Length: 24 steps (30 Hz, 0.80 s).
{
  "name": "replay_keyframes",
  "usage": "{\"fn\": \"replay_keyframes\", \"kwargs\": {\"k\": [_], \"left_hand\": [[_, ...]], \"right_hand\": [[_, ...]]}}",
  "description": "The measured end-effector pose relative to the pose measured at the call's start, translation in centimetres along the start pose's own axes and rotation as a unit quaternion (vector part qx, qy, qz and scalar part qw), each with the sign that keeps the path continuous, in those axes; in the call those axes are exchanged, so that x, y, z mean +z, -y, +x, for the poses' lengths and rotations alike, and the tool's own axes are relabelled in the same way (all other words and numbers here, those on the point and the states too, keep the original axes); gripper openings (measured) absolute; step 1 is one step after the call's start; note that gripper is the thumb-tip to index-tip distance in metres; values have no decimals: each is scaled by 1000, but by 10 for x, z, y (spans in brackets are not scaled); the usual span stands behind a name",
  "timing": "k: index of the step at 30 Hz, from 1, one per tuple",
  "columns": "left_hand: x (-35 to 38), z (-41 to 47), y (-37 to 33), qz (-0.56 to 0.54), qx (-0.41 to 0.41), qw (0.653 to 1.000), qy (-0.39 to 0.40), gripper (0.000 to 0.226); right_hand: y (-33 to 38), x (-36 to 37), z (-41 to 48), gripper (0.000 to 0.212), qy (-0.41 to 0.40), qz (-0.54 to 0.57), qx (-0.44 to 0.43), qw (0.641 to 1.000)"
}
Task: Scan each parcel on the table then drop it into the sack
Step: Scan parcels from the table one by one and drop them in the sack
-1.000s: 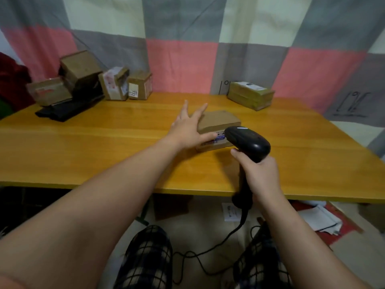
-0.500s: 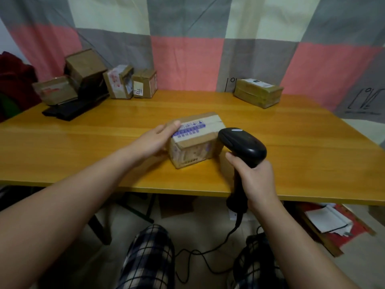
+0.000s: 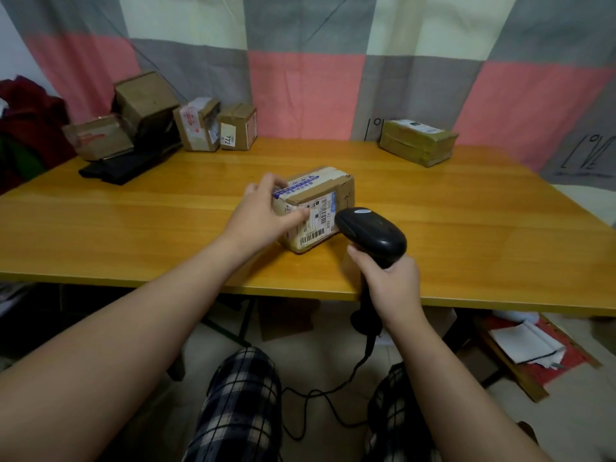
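Since the preceding frame, the parcel had been turned on the counter, so that its white barcode label faced the person, and the left hand had shifted from the parcel's side onto its near left corner. That hand gripped the parcel, fingers curled over the top edge and thumb pressed on the labelled face. The parcel, a taped brown carton with a blue-printed strip on top, sat on the counter near the front edge, about mid-width.

The right hand was clamped round the handle of a black barcode scanner, whose head pointed at the label and stood just beside it; contact could not be determined. The scanner's cable trailed down to the floor between the person's checked trouser legs.

Along the back edge of the counter, a flat taped parcel lay at the right. At the left stood a small carton marked 772, touching a carton with red print. Further left, a tilted carton and a low carton rested on a black object. Loose papers lay on the floor at the right.
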<state>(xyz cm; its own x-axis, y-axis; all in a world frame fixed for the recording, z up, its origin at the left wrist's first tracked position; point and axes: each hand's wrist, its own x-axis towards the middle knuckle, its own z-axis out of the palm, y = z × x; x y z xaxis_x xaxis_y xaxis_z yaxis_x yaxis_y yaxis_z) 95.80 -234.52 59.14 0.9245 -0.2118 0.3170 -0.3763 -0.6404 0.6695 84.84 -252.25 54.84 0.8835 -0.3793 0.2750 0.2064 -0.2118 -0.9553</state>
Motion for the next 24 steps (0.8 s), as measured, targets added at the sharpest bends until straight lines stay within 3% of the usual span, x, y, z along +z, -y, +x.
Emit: {"fn": "replay_keyframes", "kwargs": {"k": [2, 5, 11, 17, 24], "left_hand": [[1, -1, 10, -84, -34, 996, -15, 57], [-4, -11, 23, -154, -89, 984, -9, 79], [-19, -40, 41, -36, -152, 987, -35, 97], [-20, -56, 58, -44, -172, 981, -72, 106], [-17, -54, 62, -65, -168, 981, -74, 108]], "right_hand": [[-2, 0, -2, 16, 7, -27, -10, 1000], [-2, 0, -4, 16, 9, -48, -13, 999], [6, 12, -13, 22, 11, -37, -12, 999], [18, 44, -37, 30, 72, -9, -31, 997], [24, 52, -39, 21, 56, -23, -48, 997]]}}
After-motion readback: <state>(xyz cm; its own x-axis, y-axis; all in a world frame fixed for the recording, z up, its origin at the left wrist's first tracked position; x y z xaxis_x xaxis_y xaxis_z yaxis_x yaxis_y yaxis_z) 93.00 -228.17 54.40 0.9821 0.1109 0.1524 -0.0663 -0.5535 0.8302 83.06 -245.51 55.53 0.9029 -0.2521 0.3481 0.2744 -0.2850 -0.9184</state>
